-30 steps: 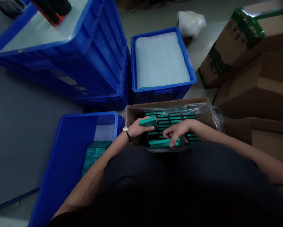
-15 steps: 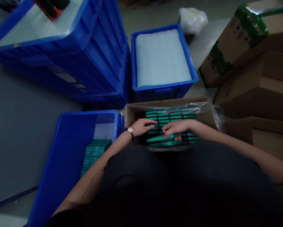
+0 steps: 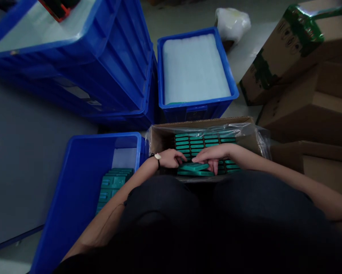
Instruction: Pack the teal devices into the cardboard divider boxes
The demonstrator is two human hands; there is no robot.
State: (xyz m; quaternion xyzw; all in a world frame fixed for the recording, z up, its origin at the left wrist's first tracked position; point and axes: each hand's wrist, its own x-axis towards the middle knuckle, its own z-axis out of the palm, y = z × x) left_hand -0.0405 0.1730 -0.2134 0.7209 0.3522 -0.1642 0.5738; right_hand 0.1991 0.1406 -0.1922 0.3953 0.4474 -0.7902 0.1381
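Observation:
In the head view, a cardboard box [image 3: 171, 127] lined with clear plastic stands just ahead of my knees. Rows of flat green plastic pieces [image 3: 197, 142] are packed on edge inside it, dark gaps between them. One flat green plastic piece [image 3: 194, 166] lies tilted at the box's near side, over another piece [image 3: 192, 173]. My right hand [image 3: 213, 153] grips its right part, the fingers partly hidden beneath. With curled fingers my left hand [image 3: 171, 158] holds the left end; a wristband is on that wrist.
A blue bin [image 3: 73, 171] at left holds several green pieces [image 3: 115, 182]. Stacked blue crates [image 3: 116, 64] rise behind it. Beyond the box sits a blue crate [image 3: 198, 106] with white sheeting [image 3: 195, 70]. Cartons [image 3: 316, 102] crowd the right; a white plastic-wrapped bundle [image 3: 233, 24] lies behind.
The green piece has shifted left and turned slightly. My left hand has come down to its left end, fingers more bent. My right hand's fingers have stretched along it.

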